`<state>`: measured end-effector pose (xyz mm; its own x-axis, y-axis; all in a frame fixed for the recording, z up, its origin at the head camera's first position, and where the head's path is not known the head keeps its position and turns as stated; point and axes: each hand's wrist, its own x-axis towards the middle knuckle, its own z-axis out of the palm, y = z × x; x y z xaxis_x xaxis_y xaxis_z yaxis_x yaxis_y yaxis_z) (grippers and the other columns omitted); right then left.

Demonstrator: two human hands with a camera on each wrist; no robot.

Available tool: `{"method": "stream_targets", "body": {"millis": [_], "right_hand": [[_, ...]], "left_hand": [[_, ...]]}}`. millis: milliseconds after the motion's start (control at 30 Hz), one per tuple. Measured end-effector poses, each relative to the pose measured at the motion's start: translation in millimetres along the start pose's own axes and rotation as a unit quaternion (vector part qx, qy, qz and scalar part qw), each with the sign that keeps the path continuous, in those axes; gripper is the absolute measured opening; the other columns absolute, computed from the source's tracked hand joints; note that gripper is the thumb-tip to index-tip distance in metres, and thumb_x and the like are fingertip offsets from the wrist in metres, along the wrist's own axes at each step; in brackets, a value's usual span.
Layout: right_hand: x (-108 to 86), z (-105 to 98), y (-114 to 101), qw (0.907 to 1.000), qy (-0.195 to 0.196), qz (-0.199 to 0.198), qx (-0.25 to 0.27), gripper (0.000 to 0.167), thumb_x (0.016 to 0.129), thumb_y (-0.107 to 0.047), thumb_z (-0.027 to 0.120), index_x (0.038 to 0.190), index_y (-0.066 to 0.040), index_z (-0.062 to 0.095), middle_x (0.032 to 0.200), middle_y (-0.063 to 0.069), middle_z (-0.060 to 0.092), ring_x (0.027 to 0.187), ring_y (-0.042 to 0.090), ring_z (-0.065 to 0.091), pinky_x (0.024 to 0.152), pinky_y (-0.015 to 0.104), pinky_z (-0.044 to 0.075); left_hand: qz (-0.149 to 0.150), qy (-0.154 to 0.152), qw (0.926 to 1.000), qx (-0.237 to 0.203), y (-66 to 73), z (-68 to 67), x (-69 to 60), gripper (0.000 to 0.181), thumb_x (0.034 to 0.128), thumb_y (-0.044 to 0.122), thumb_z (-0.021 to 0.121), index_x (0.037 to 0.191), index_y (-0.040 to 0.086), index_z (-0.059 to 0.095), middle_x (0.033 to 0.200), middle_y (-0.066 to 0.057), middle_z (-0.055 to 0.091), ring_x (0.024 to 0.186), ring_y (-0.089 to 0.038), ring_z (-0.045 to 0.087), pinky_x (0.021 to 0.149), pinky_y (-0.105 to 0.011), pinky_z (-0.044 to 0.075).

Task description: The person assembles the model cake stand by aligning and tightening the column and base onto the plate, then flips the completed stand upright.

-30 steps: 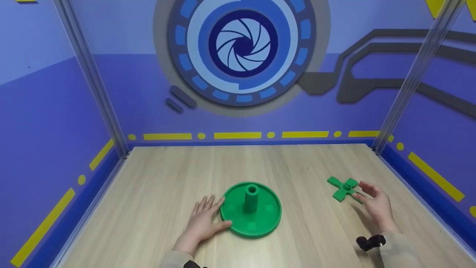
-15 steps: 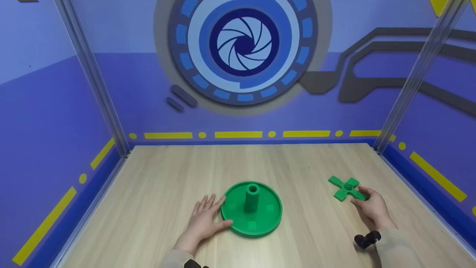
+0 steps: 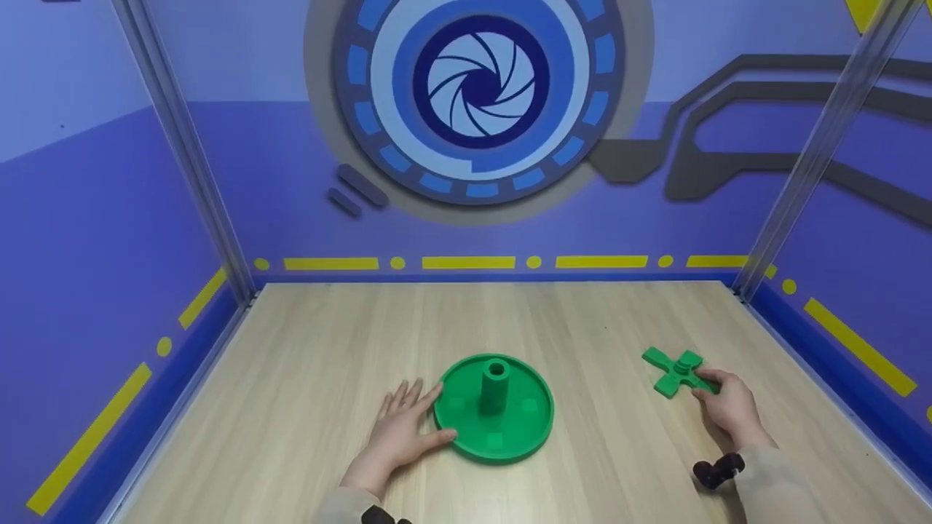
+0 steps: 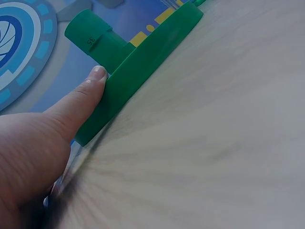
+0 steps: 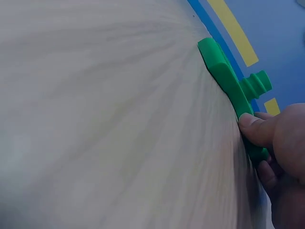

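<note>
A round green dish (image 3: 524,429) with a raised rim lies on the table. From its middle rises a hollow green post (image 3: 494,393), and the left wrist view shows a number on the post (image 4: 90,38). My left hand (image 3: 400,437) rests against the dish's left side with fingers spread and fairly straight, the thumb touching the rim. Off to the right is a flat green cross-shaped piece (image 3: 668,383) with a short threaded stub (image 5: 256,85). My right hand (image 3: 734,411) pinches one arm of that cross between thumb and fingers, partly hiding the arm.
A wooden tabletop (image 3: 349,327) carries both green parts, with a stretch of bare wood between them. Blue printed panels (image 3: 291,182) enclose the back and sides, joined by metal posts (image 3: 196,167) at the corners.
The right hand's fingers have come in from beside the cross and now pinch its near right arm. The left hand and dish stay put; the view has shifted slightly.
</note>
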<state>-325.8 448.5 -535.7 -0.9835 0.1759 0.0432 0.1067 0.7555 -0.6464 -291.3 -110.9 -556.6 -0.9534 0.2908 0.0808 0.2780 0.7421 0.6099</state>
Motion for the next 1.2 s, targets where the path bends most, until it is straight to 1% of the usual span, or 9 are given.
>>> {"method": "stream_targets", "body": {"millis": [267, 400, 633, 700, 800, 867, 933, 1067, 1200], "right_hand": [[-4.8, 1, -4, 0.9997, 0.000, -0.023, 0.005, 0.046, 0.102, -0.006, 0.059, 0.143, 0.010, 0.050, 0.148, 0.040, 0.044, 0.142, 0.059, 0.034, 0.118, 0.070, 0.030], [-7.7, 0, -13, 0.9990, 0.001, -0.041, 0.020, 0.045, 0.102, -0.004, 0.058, 0.143, 0.010, 0.050, 0.148, 0.040, 0.044, 0.142, 0.058, 0.033, 0.118, 0.070, 0.029], [-15.8, 1, -31, 0.9956, 0.024, -0.088, 0.022, 0.040, 0.101, -0.001, 0.058, 0.140, 0.009, 0.055, 0.140, 0.038, 0.051, 0.133, 0.054, 0.045, 0.110, 0.069, 0.038], [-17.8, 2, -37, 0.9951, 0.023, -0.092, 0.028, 0.041, 0.101, 0.000, 0.058, 0.140, 0.008, 0.055, 0.140, 0.036, 0.051, 0.133, 0.052, 0.045, 0.110, 0.070, 0.039], [-20.1, 2, -46, 0.9952, 0.013, -0.087, 0.043, 0.041, 0.102, -0.002, 0.058, 0.142, 0.007, 0.053, 0.143, 0.034, 0.049, 0.136, 0.051, 0.044, 0.113, 0.070, 0.037], [-21.8, 3, -53, 0.9948, 0.007, -0.085, 0.055, 0.042, 0.103, -0.005, 0.057, 0.143, 0.006, 0.053, 0.145, 0.033, 0.048, 0.136, 0.049, 0.045, 0.115, 0.068, 0.037], [-23.3, 4, -59, 0.9944, 0.005, -0.090, 0.056, 0.042, 0.104, -0.007, 0.058, 0.144, 0.005, 0.053, 0.144, 0.031, 0.050, 0.135, 0.046, 0.048, 0.115, 0.063, 0.040], [-25.6, 7, -72, 0.9919, 0.010, -0.116, 0.051, 0.040, 0.103, -0.007, 0.060, 0.142, 0.005, 0.055, 0.140, 0.029, 0.056, 0.129, 0.042, 0.055, 0.109, 0.055, 0.050], [-27.9, 9, -84, 0.9884, 0.013, -0.140, 0.057, 0.038, 0.102, -0.005, 0.061, 0.139, 0.007, 0.058, 0.137, 0.029, 0.060, 0.125, 0.042, 0.059, 0.104, 0.050, 0.055]], "left_hand": [[0.000, -0.003, 1.0000, 0.001, -0.4, 0.7, -0.2, 0.093, 0.0859, 0.066, 0.070, 0.160, 0.020, 0.039, 0.169, -0.022, 0.026, 0.158, -0.048, 0.014, 0.129, -0.066, 0.005], [-0.001, -0.002, 1.0000, 0.002, -1.3, 1.8, 0.1, 0.093, 0.0859, 0.067, 0.069, 0.160, 0.020, 0.039, 0.169, -0.022, 0.027, 0.158, -0.047, 0.014, 0.130, -0.065, 0.006], [-0.001, 0.000, 1.0000, 0.006, -1.7, 1.8, 0.1, 0.094, 0.0855, 0.068, 0.069, 0.160, 0.019, 0.040, 0.169, -0.022, 0.027, 0.158, -0.048, 0.015, 0.129, -0.066, 0.006], [-0.001, -0.001, 1.0000, 0.005, -1.6, 1.7, -0.1, 0.093, 0.0857, 0.068, 0.069, 0.160, 0.019, 0.040, 0.169, -0.022, 0.027, 0.158, -0.048, 0.014, 0.129, -0.066, 0.006], [-0.001, -0.002, 1.0000, 0.002, -1.9, 1.6, -0.3, 0.093, 0.0858, 0.067, 0.070, 0.160, 0.019, 0.040, 0.169, -0.022, 0.027, 0.158, -0.048, 0.014, 0.129, -0.066, 0.005], [-0.002, -0.002, 1.0000, 0.001, -1.8, 1.5, -0.5, 0.093, 0.0859, 0.067, 0.070, 0.160, 0.020, 0.040, 0.169, -0.022, 0.027, 0.158, -0.048, 0.014, 0.129, -0.066, 0.005], [-0.002, -0.002, 1.0000, 0.002, -2.0, 1.7, -0.5, 0.093, 0.0857, 0.067, 0.070, 0.160, 0.020, 0.040, 0.169, -0.022, 0.027, 0.159, -0.047, 0.014, 0.129, -0.066, 0.005], [-0.004, -0.001, 1.0000, 0.004, -2.0, 2.0, -0.2, 0.093, 0.0856, 0.067, 0.070, 0.159, 0.020, 0.040, 0.169, -0.022, 0.027, 0.158, -0.047, 0.014, 0.129, -0.066, 0.006], [-0.003, -0.002, 1.0000, 0.004, -1.3, 1.3, -0.3, 0.092, 0.0858, 0.066, 0.070, 0.159, 0.019, 0.040, 0.169, -0.022, 0.027, 0.158, -0.047, 0.014, 0.129, -0.066, 0.006]]}}
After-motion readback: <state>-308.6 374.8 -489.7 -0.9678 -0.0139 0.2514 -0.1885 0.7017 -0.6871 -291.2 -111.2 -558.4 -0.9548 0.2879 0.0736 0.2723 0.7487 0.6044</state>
